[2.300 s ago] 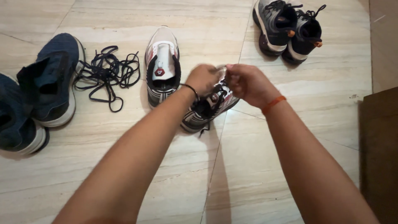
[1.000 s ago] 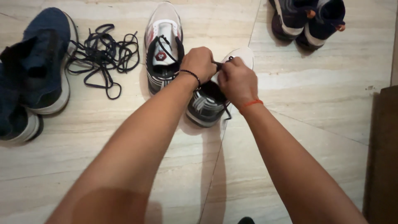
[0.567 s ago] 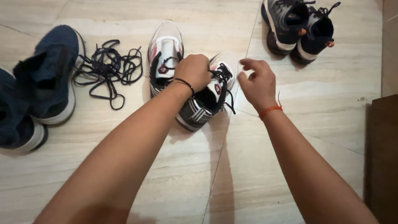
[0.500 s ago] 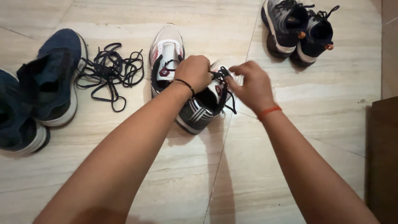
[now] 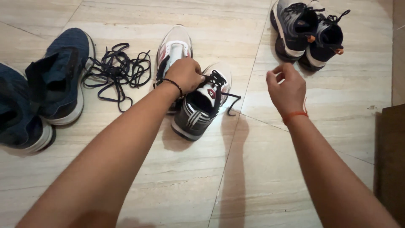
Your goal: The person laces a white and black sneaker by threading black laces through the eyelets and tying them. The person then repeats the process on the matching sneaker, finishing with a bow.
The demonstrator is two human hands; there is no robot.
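A grey, white and red sneaker [image 5: 198, 113] with black laces lies on the floor in the middle, heel toward me. My left hand [image 5: 184, 75] grips its upper side by the tongue and laces. Its twin [image 5: 174, 48] sits just behind, partly hidden by that hand. My right hand [image 5: 288, 86] hovers to the right of the shoe, off the laces, holding nothing, fingers loosely curled. A black lace end [image 5: 232, 105] hangs loose beside the shoe.
A tangle of loose dark laces [image 5: 117, 69] lies left of the shoes. Two dark blue sneakers [image 5: 59, 74] stand at the far left. A grey and black laced pair [image 5: 308, 29] sits at the top right. A dark brown furniture edge [image 5: 390, 160] borders the right.
My right hand has let go of the laces and pulled away to the right. My left hand stays on the shoe, which now sits slightly turned.
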